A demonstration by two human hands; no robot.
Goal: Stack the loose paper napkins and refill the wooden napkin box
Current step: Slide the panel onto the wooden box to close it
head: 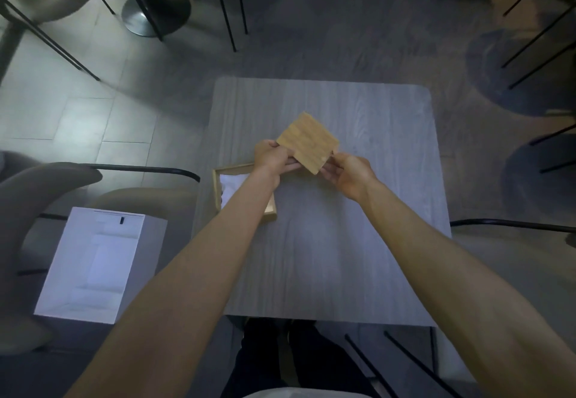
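Well, pinched lid (308,143) hangs above table (358,241).

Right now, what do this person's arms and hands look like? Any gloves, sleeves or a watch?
The left hand and right hand wear no gloves, and no watch or bracelet shows at either wrist. The forearms are uncovered, with no sleeve as far up as the picture reaches.
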